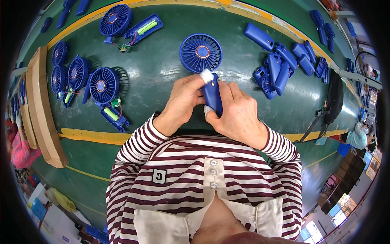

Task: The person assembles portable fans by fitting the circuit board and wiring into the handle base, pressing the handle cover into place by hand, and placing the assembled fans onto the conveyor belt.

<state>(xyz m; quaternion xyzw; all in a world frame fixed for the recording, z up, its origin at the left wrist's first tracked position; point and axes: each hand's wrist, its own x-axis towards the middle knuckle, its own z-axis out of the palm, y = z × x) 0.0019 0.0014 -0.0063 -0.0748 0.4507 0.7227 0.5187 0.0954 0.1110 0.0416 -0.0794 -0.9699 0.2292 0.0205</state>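
A blue handheld fan (202, 53) is in front of me at the middle of the green table, its round grille pointing away and its handle (212, 97) toward me. My left hand (182, 97) grips it near the neck, the thumb wrapped in white tape pressing at the top of the handle. My right hand (237, 112) is closed round the handle's right side and lower end, with white covering on a fingertip too. A small button shows on the handle between the hands. Part of the handle is hidden by my fingers.
Several fans with open handles, such as one fan (103, 85) with a green battery (110, 114), lie at left. Another fan (115, 20) is at far left. Blue handle covers (280, 67) are piled at right, beside a black bag (334, 97). A cardboard tray (42, 110) borders the left side.
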